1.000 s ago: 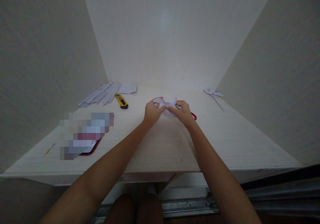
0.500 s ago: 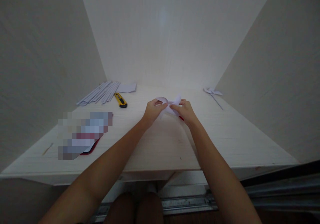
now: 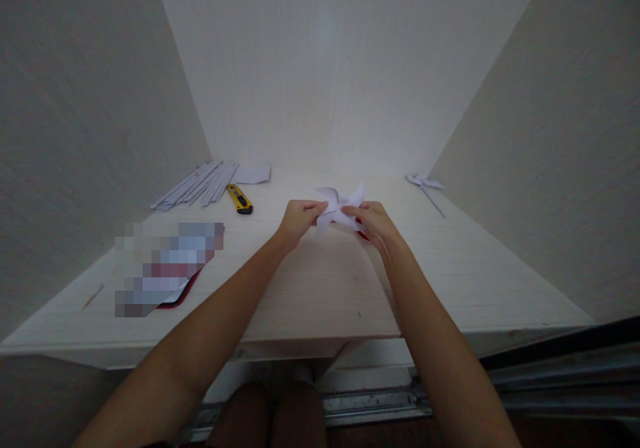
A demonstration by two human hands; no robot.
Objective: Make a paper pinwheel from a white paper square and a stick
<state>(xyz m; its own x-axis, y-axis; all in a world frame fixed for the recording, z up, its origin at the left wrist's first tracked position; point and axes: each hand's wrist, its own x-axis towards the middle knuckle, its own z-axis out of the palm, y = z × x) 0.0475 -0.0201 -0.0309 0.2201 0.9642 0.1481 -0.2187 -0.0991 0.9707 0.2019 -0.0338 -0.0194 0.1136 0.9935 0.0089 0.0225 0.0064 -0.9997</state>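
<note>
Between my two hands is a white paper pinwheel (image 3: 339, 209), its curved blades spread out and folded in toward the middle. My left hand (image 3: 301, 220) pinches its left side, thumb near the centre. On the other side my right hand (image 3: 373, 220) grips it, thumb pressed close to the centre and fingers behind. A small part of a red object (image 3: 363, 236) shows just under my right hand; most of it is hidden, so its kind cannot be made out.
White paper sticks (image 3: 197, 185) lie at the back left beside a folded paper piece (image 3: 253, 174) and a yellow utility knife (image 3: 240, 199). A blurred-out flat item with a red edge (image 3: 187, 290) is at left. Another pinwheel on a stick (image 3: 425, 183) lies back right. Walls enclose three sides.
The paper's blades now show spread into a pinwheel shape, where before they were bunched between the fingers. My left hand has shifted slightly left along its edge.
</note>
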